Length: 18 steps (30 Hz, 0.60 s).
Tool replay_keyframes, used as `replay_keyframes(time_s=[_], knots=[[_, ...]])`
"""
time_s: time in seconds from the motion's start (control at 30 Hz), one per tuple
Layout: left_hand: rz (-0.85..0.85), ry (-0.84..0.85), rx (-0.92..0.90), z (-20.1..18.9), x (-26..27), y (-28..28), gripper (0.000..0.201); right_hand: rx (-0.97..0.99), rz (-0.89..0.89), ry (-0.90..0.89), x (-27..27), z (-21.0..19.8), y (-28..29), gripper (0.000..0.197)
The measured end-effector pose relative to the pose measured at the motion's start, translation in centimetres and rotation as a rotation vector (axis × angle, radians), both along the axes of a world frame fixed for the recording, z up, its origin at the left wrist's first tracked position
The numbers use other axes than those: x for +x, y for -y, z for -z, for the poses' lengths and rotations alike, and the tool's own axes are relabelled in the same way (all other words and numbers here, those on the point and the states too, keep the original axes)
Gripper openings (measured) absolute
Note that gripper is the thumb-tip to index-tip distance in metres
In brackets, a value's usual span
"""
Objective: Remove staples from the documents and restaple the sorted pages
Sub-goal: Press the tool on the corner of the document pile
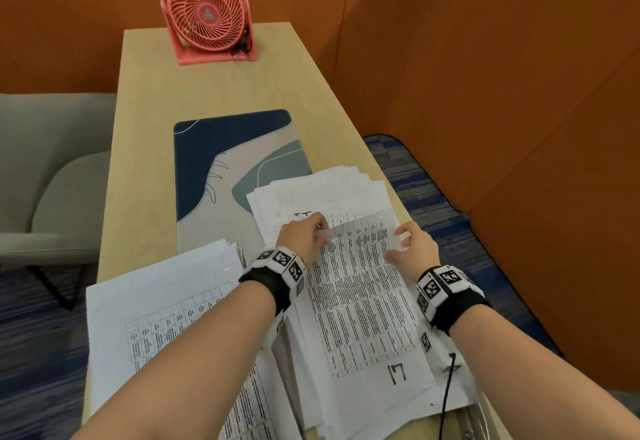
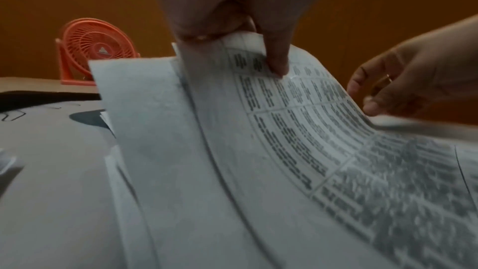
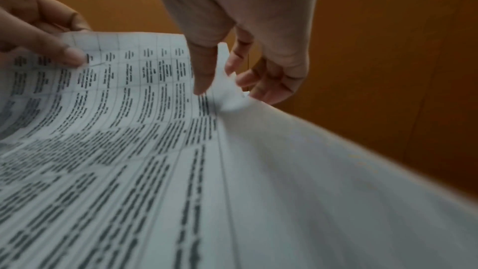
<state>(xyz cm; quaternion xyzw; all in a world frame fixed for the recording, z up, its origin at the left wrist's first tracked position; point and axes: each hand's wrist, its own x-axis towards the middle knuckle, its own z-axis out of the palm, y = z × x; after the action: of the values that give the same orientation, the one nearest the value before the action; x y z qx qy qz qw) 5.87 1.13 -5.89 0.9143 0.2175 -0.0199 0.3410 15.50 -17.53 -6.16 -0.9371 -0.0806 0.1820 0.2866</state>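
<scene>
Thin paper, the printed sheet (image 1: pixel 360 266), is being pinched at its far corners by the left hand (image 1: pixel 304 235) and right hand (image 1: pixel 415 242). It is crumpling under the right fingers (image 3: pixel 204 73). A harder pull could tear it.

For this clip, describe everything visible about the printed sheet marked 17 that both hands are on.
The sheet marked 17 is white paper printed with a dense table and a handwritten 17 near its close edge. It tops a loose stack of papers at the desk's right side. Its far edge is lifted and curling: the left hand pinches the far left corner, the right hand pinches the crumpled far right corner. No staple can be made out.
</scene>
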Motion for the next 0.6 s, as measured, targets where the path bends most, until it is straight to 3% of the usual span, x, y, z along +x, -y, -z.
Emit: replay_keyframes(time_s=[0.1,0.23,0.4,0.53,0.6], knots=[[-0.029,0.062,-0.163,-1.3,-1.2,-0.7,0.012,0.180,-0.028,-0.028,-0.5,-1.6,0.0,0.057],[-0.059,0.152,-0.281,-4.2,-4.4,-1.9,0.018,0.400,-0.113,-0.164,-2.0,-4.0,0.1,0.023],[-0.020,0.173,-0.223,-8.3,-9.9,-1.2,0.002,0.559,-0.201,-0.246,-5.9,-8.1,-0.8,0.017],[-0.128,0.261,-0.338,-9.7,-14.5,-0.2,0.005,0.555,-0.247,-0.214,-9.1,-9.7,-0.2,0.015],[-0.179,0.271,-0.361,-9.9,-16.7,-0.4,0.008,0.410,-0.195,-0.101,-9.7,-9.0,1.8,0.016]])
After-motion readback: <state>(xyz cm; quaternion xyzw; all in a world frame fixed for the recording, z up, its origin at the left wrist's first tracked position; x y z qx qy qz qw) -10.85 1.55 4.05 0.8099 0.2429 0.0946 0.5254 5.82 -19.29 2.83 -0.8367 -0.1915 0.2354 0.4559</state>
